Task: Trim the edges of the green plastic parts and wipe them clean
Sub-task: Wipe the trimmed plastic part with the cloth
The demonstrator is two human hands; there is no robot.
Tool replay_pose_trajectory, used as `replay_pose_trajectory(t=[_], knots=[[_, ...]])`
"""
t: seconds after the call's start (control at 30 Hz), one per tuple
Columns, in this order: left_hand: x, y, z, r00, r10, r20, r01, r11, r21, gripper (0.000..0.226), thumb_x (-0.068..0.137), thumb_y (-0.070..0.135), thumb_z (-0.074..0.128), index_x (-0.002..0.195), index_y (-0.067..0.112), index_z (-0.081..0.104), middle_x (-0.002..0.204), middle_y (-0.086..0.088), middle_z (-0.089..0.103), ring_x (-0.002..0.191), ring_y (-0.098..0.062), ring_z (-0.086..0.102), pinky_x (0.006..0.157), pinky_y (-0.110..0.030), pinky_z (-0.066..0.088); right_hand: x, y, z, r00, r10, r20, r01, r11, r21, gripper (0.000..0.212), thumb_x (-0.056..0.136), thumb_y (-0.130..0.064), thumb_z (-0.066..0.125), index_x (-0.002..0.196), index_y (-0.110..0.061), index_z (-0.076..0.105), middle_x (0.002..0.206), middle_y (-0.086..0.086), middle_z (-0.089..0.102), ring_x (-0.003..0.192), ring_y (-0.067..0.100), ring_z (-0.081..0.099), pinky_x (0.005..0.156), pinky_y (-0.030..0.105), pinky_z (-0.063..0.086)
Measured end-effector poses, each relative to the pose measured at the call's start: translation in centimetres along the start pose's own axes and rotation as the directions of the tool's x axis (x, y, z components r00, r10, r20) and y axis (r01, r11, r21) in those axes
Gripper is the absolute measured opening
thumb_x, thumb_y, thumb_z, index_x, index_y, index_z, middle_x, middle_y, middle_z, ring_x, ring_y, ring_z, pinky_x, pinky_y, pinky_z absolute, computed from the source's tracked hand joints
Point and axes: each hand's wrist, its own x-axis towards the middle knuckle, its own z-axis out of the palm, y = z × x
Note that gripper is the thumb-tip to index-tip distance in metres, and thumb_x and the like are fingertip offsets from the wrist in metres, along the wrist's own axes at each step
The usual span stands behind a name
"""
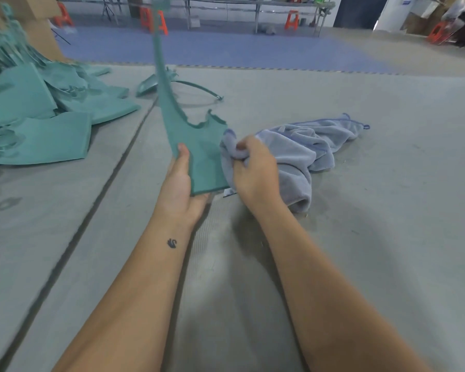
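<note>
Counter: grey matted counter (360,183) fills the near and middle scene, with a dark seam running from the near left up toward the far middle.
Pile of green parts: stack of flat green plastic sheets (38,122) lies on the far left of the counter, edges overlapping loosely, some ragged.
Cloth: pale blue-grey cloth (306,154) lies crumpled on the counter to the right of middle, one end gathered up in the right hand.
Held green part: green plastic part (196,157) stands upright in the middle, its broad lower section in the left hand and a long narrow strip rising from it toward the far top edge; its upper right edge is jagged and untrimmed.
Loose trimmings: green scrap with a thin curved strip (172,85) lies on the counter behind the held part.
Left hand: left hand (181,189) grips the lower left of the held part, thumb pressed on the near face, fingers curled behind and hidden.
Right hand: right hand (255,173) has its fingers curled round a bunch of the cloth, pressed against the right edge of the held part.
Stools: orange stools (291,20) stand on the floor at the far side.
</note>
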Motion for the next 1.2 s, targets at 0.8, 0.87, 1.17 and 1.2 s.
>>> replay_pose_trajectory(t=[0.8, 0.87, 1.17, 1.2], knots=[[0.7, 2.2, -1.2, 0.998, -0.069, -0.015, 0.069, 0.997, 0.023, 0.064, 0.102, 0.051, 0.026, 0.089, 0.016, 0.079, 0.096, -0.007, 0.075, 0.085, -0.025, 0.073, 0.059, -0.042, 0.059, 0.5, 1.3, 0.2, 0.996, 0.001, 0.093, 0.024, 0.964, -0.266, 0.02, 0.088, -0.007, 0.043, 0.072, -0.014, 0.033, 0.068, -0.006, 0.037, 0.061, 0.012, 0.037, 0.054, 0.03, 0.028], [0.9, 3.3, -1.9, 0.992, -0.065, -0.109, 0.07, 0.997, 0.044, 0.049, 0.103, 0.047, 0.031, 0.1, 0.017, 0.07, 0.096, -0.007, 0.075, 0.084, -0.027, 0.073, 0.058, -0.042, 0.059, 0.7, 1.3, -0.3, 0.99, 0.143, -0.007, -0.143, 0.989, -0.03, 0.03, 0.092, -0.015, 0.047, 0.07, -0.017, 0.027, 0.064, -0.012, 0.031, 0.059, 0.006, 0.034, 0.055, 0.024, 0.03], [-0.2, 3.6, -1.4, 0.975, -0.218, -0.054, 0.222, 0.971, 0.093, 0.049, 0.101, 0.022, 0.036, 0.079, 0.002, 0.075, 0.078, -0.013, 0.074, 0.068, -0.024, 0.073, 0.053, -0.032, 0.058, 0.8, -0.6, -3.1, 0.941, 0.162, -0.296, -0.088, 0.965, 0.248, 0.024, 0.093, -0.027, 0.051, 0.071, -0.03, 0.042, 0.06, -0.018, 0.04, 0.058, -0.003, 0.04, 0.059, 0.008, 0.036], [-0.3, 3.4, -1.2, 0.97, -0.237, -0.05, 0.241, 0.965, 0.1, 0.045, 0.101, 0.023, 0.036, 0.085, 0.002, 0.073, 0.081, -0.013, 0.074, 0.069, -0.024, 0.073, 0.055, -0.032, 0.059, 0.7, -1.1, -2.8, 0.967, 0.095, -0.236, -0.04, 0.973, 0.229, 0.022, 0.092, -0.023, 0.051, 0.074, -0.034, 0.046, 0.062, -0.019, 0.043, 0.06, -0.005, 0.042, 0.061, 0.007, 0.037]])
